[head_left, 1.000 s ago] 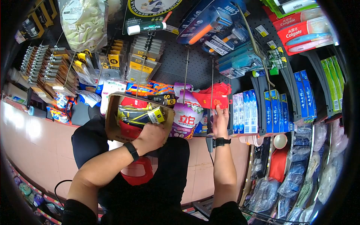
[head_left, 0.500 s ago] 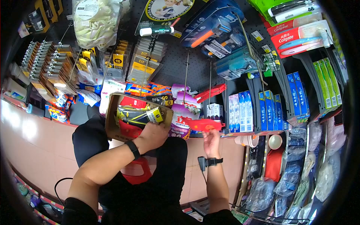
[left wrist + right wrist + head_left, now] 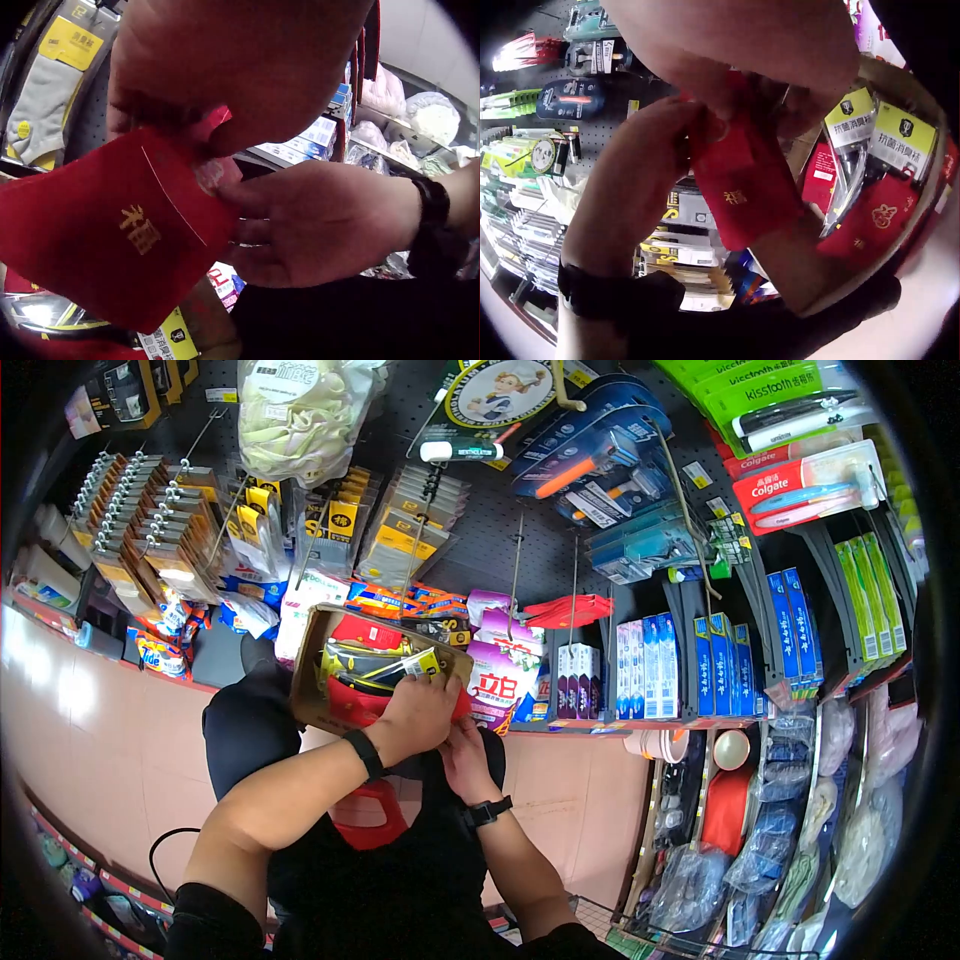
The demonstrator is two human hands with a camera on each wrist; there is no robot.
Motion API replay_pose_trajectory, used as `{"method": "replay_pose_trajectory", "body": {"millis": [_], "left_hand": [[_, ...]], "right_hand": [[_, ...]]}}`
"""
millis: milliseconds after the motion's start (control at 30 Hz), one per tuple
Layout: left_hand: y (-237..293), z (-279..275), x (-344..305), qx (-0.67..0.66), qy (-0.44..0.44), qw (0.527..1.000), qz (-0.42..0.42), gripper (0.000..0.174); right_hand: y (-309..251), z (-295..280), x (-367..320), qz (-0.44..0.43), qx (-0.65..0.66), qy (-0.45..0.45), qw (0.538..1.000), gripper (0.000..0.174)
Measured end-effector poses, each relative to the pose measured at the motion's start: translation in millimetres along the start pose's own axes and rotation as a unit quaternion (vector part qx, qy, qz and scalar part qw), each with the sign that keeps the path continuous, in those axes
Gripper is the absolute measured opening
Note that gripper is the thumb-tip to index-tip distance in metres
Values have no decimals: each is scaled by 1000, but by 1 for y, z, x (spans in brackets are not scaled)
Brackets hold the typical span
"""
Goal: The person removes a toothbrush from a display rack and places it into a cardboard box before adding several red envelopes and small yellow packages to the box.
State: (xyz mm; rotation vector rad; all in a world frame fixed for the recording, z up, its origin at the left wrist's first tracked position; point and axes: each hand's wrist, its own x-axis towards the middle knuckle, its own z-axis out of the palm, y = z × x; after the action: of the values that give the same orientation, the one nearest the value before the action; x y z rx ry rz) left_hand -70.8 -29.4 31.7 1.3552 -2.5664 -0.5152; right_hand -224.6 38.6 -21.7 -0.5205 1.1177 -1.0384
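Both hands meet at the right side of an open cardboard box [image 3: 303,695] standing over the person's lap. Between them is a flat red packet-like piece with a gold character [image 3: 739,199], its upper end pinched in the fingers. My left hand [image 3: 418,712] grips it from above, over the box edge. From the right, my right hand [image 3: 466,762] pinches the same end with thumb and fingers. Inside the box lie packaged socks with yellow-green labels [image 3: 902,135] and a similar red piece with gold print [image 3: 877,217].
More red pieces [image 3: 570,610] hang on a hook ahead. Purple detergent bags [image 3: 493,678] and toothpaste boxes [image 3: 722,665] line the low shelf. Hooks with razors [image 3: 595,465] and bagged socks [image 3: 415,530] project above. A red plastic stool [image 3: 370,832] shows below the lap.
My right hand has taken a red piece from the hook and carried it down and left to my left hand. The left hand has stayed at the box.
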Motion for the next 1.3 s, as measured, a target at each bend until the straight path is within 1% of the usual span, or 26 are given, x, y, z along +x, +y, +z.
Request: {"method": "replay_pose_trajectory", "body": {"millis": [100, 167, 200, 267, 300, 367, 400, 433, 467, 500, 533, 567, 600, 633, 667, 733, 800, 833, 933, 1033, 1100, 1133, 1167, 1200, 1267, 1300], "left_hand": [[-2, -5, 1, 6, -21, 999, -40, 57], [-4, 3, 4, 58, 36, 994, -89, 64], [-5, 2, 4, 58, 36, 994, -90, 64], [-7, -1, 3, 107, 207, 971, -61, 63], [-7, 0, 3, 107, 207, 971, -61, 63], [-6, 6, 3, 80, 168, 981, -51, 49], [-5, 6, 4, 79, 168, 981, -50, 49], [-3, 5, 4, 44, 74, 995, -53, 41], [-2, 5, 5, 9, -21, 998, -54, 34], [-1, 6, 5, 8, -22, 998, -50, 34], [0, 8, 5, -1, -34, 998, -43, 28], [1, 9, 4, -11, -47, 998, -35, 22], [2, 10, 4, -11, -49, 998, -33, 22], [3, 10, 4, -5, -44, 999, -22, 21], [3, 10, 3, 2, -40, 999, -12, 20], [4, 8, 3, 7, -36, 999, -5, 19], [4, 10, 4, 11, -31, 999, 2, 19], [3, 12, 5, 14, -23, 1000, 9, 18], [5, 18, 7, 24, -11, 1000, 14, 17], [7, 26, 9, 36, -6, 999, 6, 15], [7, 28, 11, 39, -8, 999, -1, 15], [7, 27, 12, 53, -46, 998, 6, 16], [7, 26, 12, 66, -85, 994, 13, 19], [8, 22, 12, 67, -87, 994, 12, 19], [8, 14, 12, 67, -86, 994, 25, 18], [8, 15, 13, 67, -87, 994, 24, 18]], "right_hand": [[6, 3, 14, -16, 9, -34, 999, 43], [10, 6, 24, -7, 10, -21, 1000, 44], [9, 9, 28, 0, 12, -9, 1000, 45], [7, 13, 31, 3, 15, -12, 1000, 45], [5, 14, 31, 6, 16, -14, 1000, 45], [-2, 13, 27, -4, -1, -17, 1000, 41], [-7, 9, 24, -15, -20, -19, 1000, 37], [-8, -1, 24, -16, -20, -17, 1000, 37], [-9, -14, 24, -4, -36, 30, 999, 32], [-15, -22, 22, 9, -51, 78, 996, 26], [-21, -29, 22, 8, -51, 80, 995, 26], [-27, -36, 22, -17, -37, 97, 994, 23], [-35, -43, 21, -42, -23, 114, 992, 20], [-47, -52, 23, -53, -31, 119, 991, 19], [-57, -60, 24, -51, -26, 153, 987, 19], [-83, -78, 32, -81, -39, 149, 985, 17], [-106, -91, 41, -129, -43, 178, 975, 17], [-120, -99, 47, -148, -47, 166, 974, 17], [-157, -123, 70, -164, -82, 188, 965, 18], [-187, -132, 90, -181, -113, 228, 950, 24], [-202, -135, 99, -192, -160, 232, 940, 39], [-209, -127, 101, -208, -185, 245, 929, 44], [-212, -129, 107, -230, -191, 226, 927, 52], [-216, -127, 110, -253, -209, 205, 922, 59], [-220, -127, 122, -296, -220, 193, 909, 66], [-222, -123, 124, -294, -220, 193, 910, 66]]}}
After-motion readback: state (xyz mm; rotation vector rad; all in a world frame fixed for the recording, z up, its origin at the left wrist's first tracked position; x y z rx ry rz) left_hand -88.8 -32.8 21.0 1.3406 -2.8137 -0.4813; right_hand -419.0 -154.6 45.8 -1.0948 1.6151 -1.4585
